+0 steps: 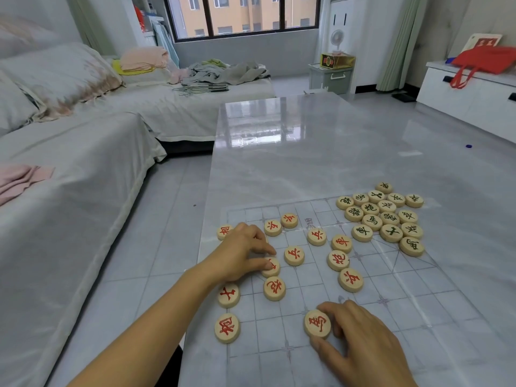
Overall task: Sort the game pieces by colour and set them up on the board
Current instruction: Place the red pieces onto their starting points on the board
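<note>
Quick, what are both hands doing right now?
Left hand pinches a red-lettered piece.
Right hand grips the nearest red-lettered piece.

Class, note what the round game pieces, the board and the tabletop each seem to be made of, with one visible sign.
Game pieces: probably pale matte wood; cream discs, painted characters. Board: likely clear plastic film; veining shows through the grid. Tabletop: polished stone or imitation; mirrors the window.

Glossy grey marbled table (307, 152).
A clear gridded board (405, 289) is laid on its near end; red-marked pieces (294, 255) are scattered left, green-marked pieces (372, 220) clustered far right.
</note>
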Available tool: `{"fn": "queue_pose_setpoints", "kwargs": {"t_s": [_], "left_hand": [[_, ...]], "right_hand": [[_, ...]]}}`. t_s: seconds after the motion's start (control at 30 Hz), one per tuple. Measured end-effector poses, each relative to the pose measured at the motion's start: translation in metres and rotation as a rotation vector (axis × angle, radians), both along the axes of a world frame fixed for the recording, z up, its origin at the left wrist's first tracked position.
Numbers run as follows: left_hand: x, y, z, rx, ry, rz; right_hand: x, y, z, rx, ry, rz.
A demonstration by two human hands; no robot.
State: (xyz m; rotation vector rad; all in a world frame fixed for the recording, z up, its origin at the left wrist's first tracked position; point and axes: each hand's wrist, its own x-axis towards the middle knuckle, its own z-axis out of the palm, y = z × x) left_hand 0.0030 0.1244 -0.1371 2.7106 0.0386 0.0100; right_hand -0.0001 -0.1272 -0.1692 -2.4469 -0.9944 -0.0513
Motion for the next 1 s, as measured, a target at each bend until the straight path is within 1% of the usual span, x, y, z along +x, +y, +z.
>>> {"fn": "queue_pose_setpoints", "kwargs": {"t_s": [0.13, 0.2, 0.27, 0.33, 0.4, 0.47, 0.53, 0.6, 0.7, 0.77, 0.87, 1.0], "left_hand": [[0.000, -0.004, 0.002, -0.024, 0.088, -0.009], [-0.001, -0.005, 0.005, -0.047, 0.096, -0.017], [-0.001, -0.004, 0.006, -0.051, 0.118, -0.031], [-0.002, -0.002, 0.007, -0.021, 0.156, -0.054], [-0.003, 0.000, 0.007, 0.014, 0.175, -0.076], [-0.004, 0.000, 0.006, 0.003, 0.151, -0.071], [-0.005, 0.000, 0.007, -0.041, 0.103, -0.049], [-0.007, 0.002, 0.010, -0.096, 0.050, -0.017], [-0.012, 0.012, 0.015, -0.176, 0.010, 0.052], [-0.017, 0.022, 0.016, -0.222, -0.014, 0.108], [-0.025, 0.036, 0.013, -0.305, -0.065, 0.201], [-0.031, 0.045, 0.007, -0.407, -0.091, 0.281]], "right_hand": [[0.001, 0.000, -0.002, 0.009, 0.050, 0.005], [0.002, -0.001, -0.004, 0.025, 0.074, -0.008], [0.002, -0.002, -0.005, 0.016, 0.128, 0.023], [0.003, -0.003, -0.003, 0.020, 0.134, 0.038], [0.001, -0.002, 0.001, -0.029, 0.117, 0.041], [0.002, -0.001, 0.007, -0.033, 0.066, 0.015], [0.001, 0.000, 0.008, -0.055, 0.100, 0.021], [0.001, -0.003, 0.007, -0.005, 0.101, 0.021], [0.001, 0.000, 0.014, -0.115, 0.089, 0.040], [0.000, 0.002, 0.017, -0.146, 0.079, 0.041], [-0.007, 0.007, 0.016, -0.159, 0.067, 0.096], [-0.024, 0.023, 0.020, -0.182, 0.122, 0.188]]}}
